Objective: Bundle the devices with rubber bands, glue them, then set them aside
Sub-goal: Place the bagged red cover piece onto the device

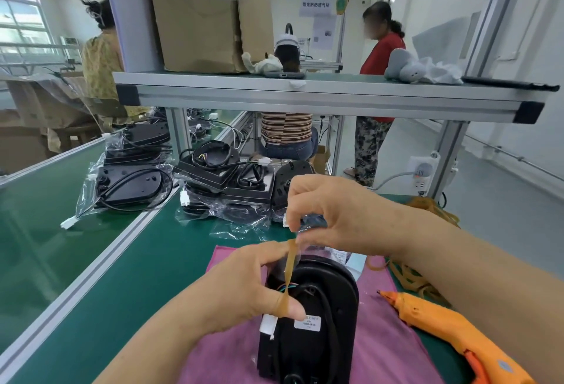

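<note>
Pinching the rubber band (290,264), the right hand (332,216) holds it above the device (320,307) the left hand (241,289) grips.

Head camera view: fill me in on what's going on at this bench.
A person is stretching a rubber band over a black device that lies on a pink cloth. The left hand holds the device, with the band looped round its thumb; the right hand pinches the band's upper end and holds it taut above. An orange glue gun lies to the right, in no hand. More devices in clear bags are piled further back on the green table.
</note>
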A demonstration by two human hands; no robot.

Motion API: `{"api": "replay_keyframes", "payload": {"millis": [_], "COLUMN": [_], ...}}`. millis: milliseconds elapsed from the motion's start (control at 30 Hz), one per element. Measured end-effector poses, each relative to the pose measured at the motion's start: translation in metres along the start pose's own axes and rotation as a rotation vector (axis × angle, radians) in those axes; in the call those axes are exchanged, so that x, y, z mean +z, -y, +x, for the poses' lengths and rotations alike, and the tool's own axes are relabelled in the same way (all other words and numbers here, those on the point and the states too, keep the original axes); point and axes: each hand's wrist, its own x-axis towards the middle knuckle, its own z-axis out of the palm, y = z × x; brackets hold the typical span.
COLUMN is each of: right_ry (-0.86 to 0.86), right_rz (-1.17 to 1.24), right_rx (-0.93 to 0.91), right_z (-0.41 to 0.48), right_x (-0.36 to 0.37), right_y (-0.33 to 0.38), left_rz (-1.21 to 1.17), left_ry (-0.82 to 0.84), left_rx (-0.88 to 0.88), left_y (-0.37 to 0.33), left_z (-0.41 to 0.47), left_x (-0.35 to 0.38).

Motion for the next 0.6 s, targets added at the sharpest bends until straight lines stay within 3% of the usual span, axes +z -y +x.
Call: {"api": "replay_keyframes", "payload": {"millis": [233,433,600], "right_ry": [0.004,0.040,-0.026], "right_rz": [-0.052,-0.266,-0.288], "right_rx": [-0.111,-0.242,-0.389], "right_z": [-0.008,0.001,0.001], "right_x": [0.007,0.009,0.014], "right_y": [0.001,-0.005,-0.007], "left_rz": [-0.023,-0.074,-0.069], "left_ry": [0.017,0.037,0.051], "left_rx": [-0.020,-0.002,-0.003], "left_y": [-0.001,0.001,0.001], "left_z": [0.001,-0.002,-0.005], "left_x": [-0.001,0.000,-0.001]}}
